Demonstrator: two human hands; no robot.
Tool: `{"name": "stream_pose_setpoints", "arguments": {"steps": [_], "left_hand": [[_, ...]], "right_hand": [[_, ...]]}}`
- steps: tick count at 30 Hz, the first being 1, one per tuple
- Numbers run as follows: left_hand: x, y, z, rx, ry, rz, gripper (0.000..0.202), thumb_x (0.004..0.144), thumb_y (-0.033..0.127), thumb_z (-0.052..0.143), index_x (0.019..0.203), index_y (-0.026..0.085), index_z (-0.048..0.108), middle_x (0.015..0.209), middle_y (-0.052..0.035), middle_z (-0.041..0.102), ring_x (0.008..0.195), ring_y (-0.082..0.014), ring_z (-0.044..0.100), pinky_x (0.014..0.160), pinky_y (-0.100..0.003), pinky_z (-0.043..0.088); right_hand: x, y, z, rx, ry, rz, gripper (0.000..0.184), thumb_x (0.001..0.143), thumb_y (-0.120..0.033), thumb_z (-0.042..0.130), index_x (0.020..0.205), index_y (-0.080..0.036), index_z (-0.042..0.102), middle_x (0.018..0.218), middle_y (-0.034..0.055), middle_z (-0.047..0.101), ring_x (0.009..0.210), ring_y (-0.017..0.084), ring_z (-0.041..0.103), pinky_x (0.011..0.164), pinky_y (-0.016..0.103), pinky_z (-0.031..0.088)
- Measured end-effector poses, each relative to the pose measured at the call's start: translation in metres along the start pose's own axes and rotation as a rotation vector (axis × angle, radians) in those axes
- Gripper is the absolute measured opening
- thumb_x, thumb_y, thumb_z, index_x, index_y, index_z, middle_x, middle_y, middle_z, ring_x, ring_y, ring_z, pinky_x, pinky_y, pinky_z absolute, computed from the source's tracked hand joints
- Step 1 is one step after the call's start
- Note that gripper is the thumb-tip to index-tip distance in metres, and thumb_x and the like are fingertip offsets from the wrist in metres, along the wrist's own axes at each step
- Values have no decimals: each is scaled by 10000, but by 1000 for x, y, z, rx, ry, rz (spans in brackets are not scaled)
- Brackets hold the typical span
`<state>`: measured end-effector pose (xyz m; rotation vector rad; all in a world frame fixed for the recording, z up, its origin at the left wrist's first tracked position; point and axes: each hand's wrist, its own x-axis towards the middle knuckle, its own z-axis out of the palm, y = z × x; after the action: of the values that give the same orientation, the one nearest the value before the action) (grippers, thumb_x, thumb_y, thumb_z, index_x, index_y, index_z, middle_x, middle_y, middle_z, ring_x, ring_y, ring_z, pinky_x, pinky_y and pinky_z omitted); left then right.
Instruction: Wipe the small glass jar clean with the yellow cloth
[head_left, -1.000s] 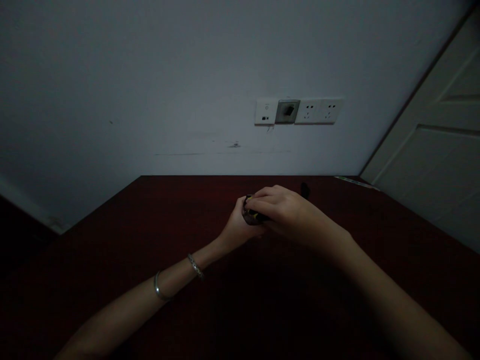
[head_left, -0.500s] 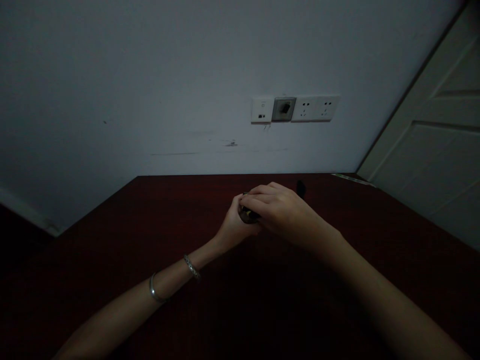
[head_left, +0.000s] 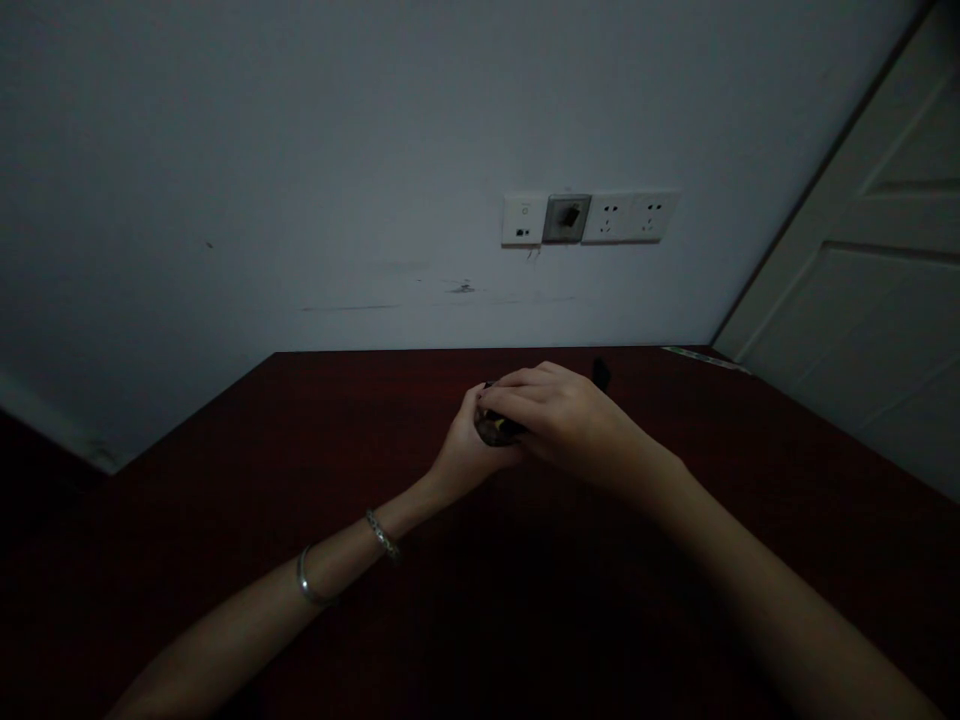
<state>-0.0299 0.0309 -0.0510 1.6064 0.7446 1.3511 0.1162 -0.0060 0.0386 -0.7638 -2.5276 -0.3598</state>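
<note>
A small dark round object (head_left: 491, 431), with a rounded brownish edge and a bit of yellow, sits between my two hands; its kind cannot be made out in the dim light. My left hand (head_left: 466, 450) is wrapped round its left side from below, the fingers mostly hidden. My right hand (head_left: 559, 405) lies over the top with bent fingers closed on it, covering most of it. A small black thing (head_left: 601, 374) shows just beyond my right hand; whether it is joined to the held object I cannot tell.
Under the hands is a dark red tabletop (head_left: 300, 430). Behind it rises a pale wall with marks and a row of sockets and switches (head_left: 630, 217). A white panelled door (head_left: 885, 300) stands at the right. A thin patterned strip (head_left: 705, 358) lies at the far right edge.
Both hands stay in nearly the same place and keep their hold on the dark round object. They and the object have shifted very slightly to the left.
</note>
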Motion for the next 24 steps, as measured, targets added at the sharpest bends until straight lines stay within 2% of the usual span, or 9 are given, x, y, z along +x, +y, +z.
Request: {"name": "stream_pose_setpoints", "arguments": {"steps": [4, 7, 12, 16, 19, 24], "left_hand": [[1, 1, -1, 6, 11, 45, 735, 462, 218, 845, 1076, 175, 444, 1063, -85, 614, 961, -236, 612, 819, -377, 492], [3, 6, -4, 59, -12, 62, 791, 470, 255, 845, 1125, 178, 407, 1084, -91, 602, 983, -240, 604, 849, -383, 483], [4, 12, -6, 128, -27, 36, 719, 580, 283, 787, 1166, 168, 388, 1032, -85, 615, 948, -234, 617, 842, -391, 487], [3, 7, -5, 130, -20, 68, 794, 483, 258, 845, 1144, 180, 413, 1112, -100, 601, 1028, -266, 598, 868, -404, 482], [1, 5, -4, 89, -22, 89, 722, 493, 213, 838, 1102, 177, 454, 1134, -99, 587, 1061, -269, 582, 884, -409, 477], [-1, 8, -9, 10, -15, 49, 717, 477, 172, 839, 1088, 189, 463, 1081, -87, 617, 999, -259, 607, 849, -400, 497]], "right_hand": [[0, 1, 1, -13, 40, -43, 268, 837, -60, 496, 1063, -121, 626, 1061, 123, 691, 971, 221, 615, 773, 339, 418], [4, -5, -2, -34, -43, -78, 255, 826, -57, 493, 1030, -116, 634, 1038, 119, 696, 984, 231, 611, 793, 359, 400], [6, -11, -6, -56, -141, -100, 245, 816, -44, 486, 987, -132, 637, 988, 87, 710, 964, 224, 614, 789, 362, 389], [4, -6, -3, -75, -28, -106, 232, 867, -80, 481, 1043, -117, 627, 1056, 113, 700, 991, 220, 620, 787, 351, 408], [3, -2, -1, -57, 84, -105, 251, 892, -96, 452, 1076, -107, 623, 1070, 134, 698, 995, 225, 629, 774, 358, 435], [3, -4, -6, 119, 111, -102, 282, 833, -48, 478, 1048, -122, 645, 1064, 123, 703, 979, 225, 641, 804, 384, 479]]}}
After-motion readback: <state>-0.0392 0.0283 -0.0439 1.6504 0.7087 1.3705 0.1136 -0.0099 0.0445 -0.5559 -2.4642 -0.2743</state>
